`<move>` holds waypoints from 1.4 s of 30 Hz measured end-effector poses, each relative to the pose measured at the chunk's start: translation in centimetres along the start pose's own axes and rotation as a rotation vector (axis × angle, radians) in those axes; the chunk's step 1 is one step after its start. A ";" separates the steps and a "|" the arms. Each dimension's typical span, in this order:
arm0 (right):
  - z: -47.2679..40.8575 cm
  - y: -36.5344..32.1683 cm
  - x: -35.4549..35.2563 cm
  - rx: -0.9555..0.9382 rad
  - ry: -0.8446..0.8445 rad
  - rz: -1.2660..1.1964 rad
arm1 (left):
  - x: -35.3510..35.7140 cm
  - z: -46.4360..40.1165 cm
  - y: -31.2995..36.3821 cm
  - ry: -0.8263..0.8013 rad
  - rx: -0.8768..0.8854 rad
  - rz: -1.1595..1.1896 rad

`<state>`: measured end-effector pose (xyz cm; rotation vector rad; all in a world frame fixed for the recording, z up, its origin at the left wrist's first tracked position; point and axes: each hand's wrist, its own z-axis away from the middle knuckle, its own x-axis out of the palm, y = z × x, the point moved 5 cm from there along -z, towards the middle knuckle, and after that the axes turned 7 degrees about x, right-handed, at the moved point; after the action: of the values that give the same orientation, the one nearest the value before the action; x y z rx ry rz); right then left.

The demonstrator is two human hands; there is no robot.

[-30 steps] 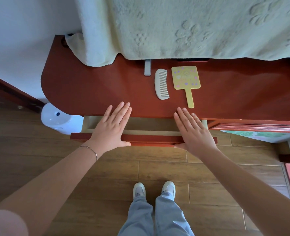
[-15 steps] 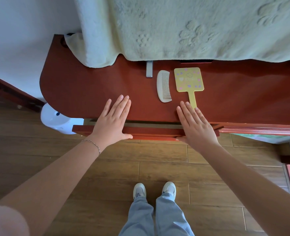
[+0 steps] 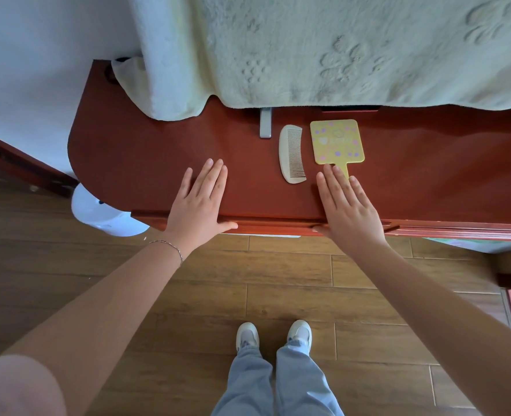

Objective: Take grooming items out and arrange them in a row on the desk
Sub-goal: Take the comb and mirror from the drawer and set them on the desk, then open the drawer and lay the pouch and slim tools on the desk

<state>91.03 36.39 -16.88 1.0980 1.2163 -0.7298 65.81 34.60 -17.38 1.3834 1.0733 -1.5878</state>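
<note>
1. Comb (image 3: 292, 154): cream-white, curved back on its left side, fine teeth facing right. Lies flat on the desk (image 3: 146, 157), lengthwise front to back, just left of the mirror and apart from it.
2. Hand mirror (image 3: 336, 141): pale yellow, square head with rounded corners, pink and lilac flower and heart print, slim yellow handle pointing toward the front edge. Lies flat on the desk beside the comb; the handle's end is hidden under the right hand's fingers.
3. Left hand (image 3: 201, 202): flat, fingers straight and together, palm at the desk's front edge, gripping nothing. Thin bracelet (image 3: 170, 247) on the wrist.
4. Right hand (image 3: 348, 205): flat, fingers straight, over the front edge; gripping nothing.
5. Drawer front (image 3: 275, 228): red-brown, nearly flush beneath the desk edge.
6. Blanket (image 3: 323, 49): pale green, draped over the desk's back.
</note>
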 end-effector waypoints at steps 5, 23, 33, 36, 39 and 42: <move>-0.5 0.1 0.0 0.022 -0.006 -0.002 | -0.1 -0.2 0.0 0.010 -0.019 -0.015; 3.8 -0.8 -1.5 0.115 -0.030 -0.226 | -2.7 0.4 4.3 0.057 0.157 0.194; 14.3 7.7 -2.1 0.534 -0.064 -0.388 | -5.9 -2.3 13.9 0.095 0.403 0.207; 18.1 10.4 -1.9 0.637 -0.082 -0.367 | -6.6 -3.2 17.3 0.081 0.473 0.216; 21.9 12.9 -1.8 0.716 -0.104 -0.350 | -7.4 -4.1 21.1 0.083 0.538 0.224; 25.5 15.1 -1.6 0.794 -0.115 -0.326 | -8.2 -4.7 24.9 0.081 0.597 0.235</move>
<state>113.45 17.50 -11.89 1.4757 1.0289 -1.5906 91.59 30.14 -12.31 1.8948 0.4574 -1.7573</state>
